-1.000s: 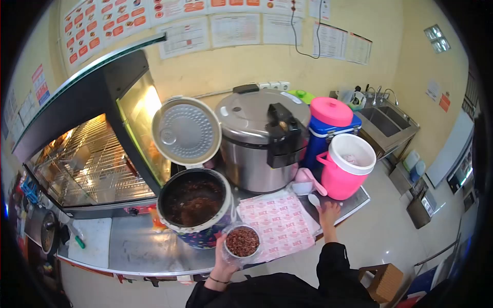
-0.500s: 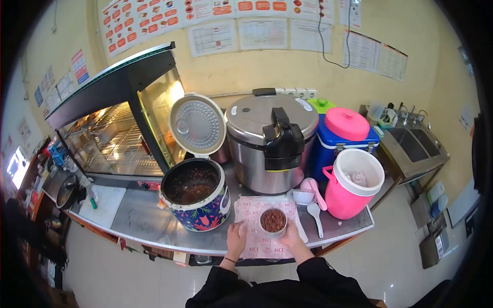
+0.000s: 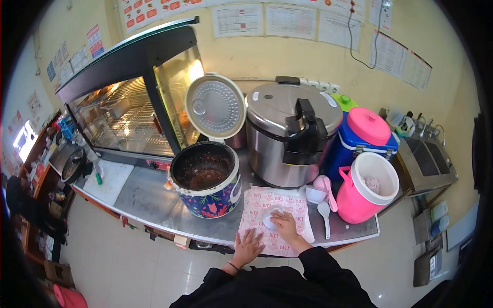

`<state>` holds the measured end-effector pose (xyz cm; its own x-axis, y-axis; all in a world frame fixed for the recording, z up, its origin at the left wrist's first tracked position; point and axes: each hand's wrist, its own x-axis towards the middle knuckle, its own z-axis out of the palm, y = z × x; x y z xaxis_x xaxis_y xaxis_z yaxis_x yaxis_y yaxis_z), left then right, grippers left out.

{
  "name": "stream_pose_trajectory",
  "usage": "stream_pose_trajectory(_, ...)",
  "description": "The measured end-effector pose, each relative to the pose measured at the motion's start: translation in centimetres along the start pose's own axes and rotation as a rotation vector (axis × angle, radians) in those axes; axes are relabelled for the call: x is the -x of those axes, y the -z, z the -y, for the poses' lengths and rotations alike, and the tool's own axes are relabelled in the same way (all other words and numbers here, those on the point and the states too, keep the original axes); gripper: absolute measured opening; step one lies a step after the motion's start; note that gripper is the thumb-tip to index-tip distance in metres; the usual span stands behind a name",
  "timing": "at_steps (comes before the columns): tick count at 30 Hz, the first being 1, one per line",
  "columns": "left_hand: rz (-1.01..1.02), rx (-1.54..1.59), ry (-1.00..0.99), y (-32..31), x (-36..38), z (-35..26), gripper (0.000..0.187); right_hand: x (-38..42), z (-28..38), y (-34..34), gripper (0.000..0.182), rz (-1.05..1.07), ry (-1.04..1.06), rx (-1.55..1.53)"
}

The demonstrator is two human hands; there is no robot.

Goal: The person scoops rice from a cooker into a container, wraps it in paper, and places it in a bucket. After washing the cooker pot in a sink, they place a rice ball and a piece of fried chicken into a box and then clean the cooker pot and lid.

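On the steel counter lies a stack of printed pink wrapping paper (image 3: 251, 210). A small whitish bowl (image 3: 268, 219) rests on it, seemingly upside down, and my right hand (image 3: 285, 226) grips it from the right and above. Whatever is beneath the bowl is hidden. My left hand (image 3: 249, 247) lies flat on the paper's near left part, fingers spread, holding nothing. Behind and to the left stands an open flower-patterned rice cooker (image 3: 208, 192) with dark reddish-brown rice clinging inside. To the right of the paper lies a white rice spoon (image 3: 324, 218).
A large steel rice cooker (image 3: 290, 138) stands behind the paper. Right of it are a white cup (image 3: 316, 194) with a pink scoop, a pink drink cooler (image 3: 354, 200) holding wrapped bundles, and a blue cooler box (image 3: 336, 156). A glass warming cabinet (image 3: 123, 118) stands left.
The bowl of reddish-brown rice, held upright before, is now turned over onto the paper under my right hand. My left hand has flattened onto the paper. The view has shifted somewhat.
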<state>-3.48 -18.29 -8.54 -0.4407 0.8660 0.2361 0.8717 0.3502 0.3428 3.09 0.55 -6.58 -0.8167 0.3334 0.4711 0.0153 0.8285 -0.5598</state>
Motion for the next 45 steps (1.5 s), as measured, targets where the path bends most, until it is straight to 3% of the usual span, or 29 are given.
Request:
stream_pose_trajectory(4,-0.020,-0.010,-0.010,0.4,-0.1,-0.1,0.045,-0.2,-1.8,-0.2,0.010,-0.170,-0.184,-0.455)
stream_pose_trajectory(7,-0.034,-0.003,-0.021,0.2,-0.1,0.0,0.045,-0.1,-2.9,1.0,0.012,-0.329,-0.501,-0.781)
stream_pose_trajectory(10,-0.018,0.000,-0.020,0.6,-0.3,-0.2,0.045,-0.3,-3.7,4.1,0.014,-0.582,-0.569,-0.947)
stream_pose_trajectory(13,-0.004,0.013,-0.029,1.2,-0.4,-0.2,0.046,1.1,-5.2,8.0,0.014,-0.716,-0.615,-0.766)
stream_pose_trajectory(16,0.007,0.020,-0.035,1.2,-0.3,-0.1,0.047,3.2,-6.1,10.1,0.016,-0.641,-0.495,-0.554)
stream_pose_trajectory(19,0.038,0.028,-0.041,1.4,0.3,0.0,0.049,4.3,-4.7,10.9,0.024,-0.159,-0.206,0.446)
stream_pose_trajectory(20,0.074,-0.004,-0.024,1.6,0.4,0.0,0.049,3.3,-2.7,10.5,0.034,-0.273,-0.129,0.456)
stream_pose_trajectory(22,0.146,0.023,0.046,3.0,-0.4,-0.1,0.047,2.1,-3.7,7.4,0.035,-0.205,-0.062,0.240)
stream_pose_trajectory(23,0.192,0.036,0.081,3.8,-0.7,-0.2,0.046,1.5,-4.9,5.6,0.035,-0.100,-0.130,0.211)
stream_pose_trajectory(25,0.012,0.144,0.078,4.3,-2.3,0.6,0.039,-0.1,-7.7,2.7,0.037,0.104,-0.262,0.150)
stream_pose_trajectory(28,-0.089,0.244,-0.013,5.5,-7.3,1.9,0.033,-0.4,-10.1,1.0,0.037,0.150,-0.254,0.548)
stream_pose_trajectory(31,-0.122,0.394,-0.197,4.1,-12.8,3.1,0.033,-0.2,-8.9,2.0,0.039,0.156,-0.215,0.544)
stream_pose_trajectory(34,-0.037,0.154,-0.275,2.0,-16.9,3.3,0.035,0.2,-8.6,1.8,0.035,0.052,-0.243,0.488)
stream_pose_trajectory(37,0.017,-0.025,-0.397,0.2,-19.2,3.3,0.038,0.6,-8.9,1.3,0.030,-0.238,-0.207,0.286)
stream_pose_trajectory(38,-0.081,-0.110,-0.435,0.2,-19.6,2.9,0.036,0.5,-8.5,1.6,0.026,-0.304,-0.195,0.206)
stream_pose_trajectory(41,0.427,-0.249,-0.336,2.0,-21.0,1.8,0.033,0.6,-5.9,2.7,0.028,-0.399,-0.408,-0.329)
stream_pose_trajectory(43,0.398,-0.202,-0.417,1.9,-20.6,2.0,0.020,-0.2,-4.4,3.9,0.032,-0.574,-0.500,-0.556)
stream_pose_trajectory(45,0.355,-0.053,-0.464,2.6,-19.1,1.9,0.015,0.4,-6.2,4.1,0.037,-0.377,-0.574,-0.507)
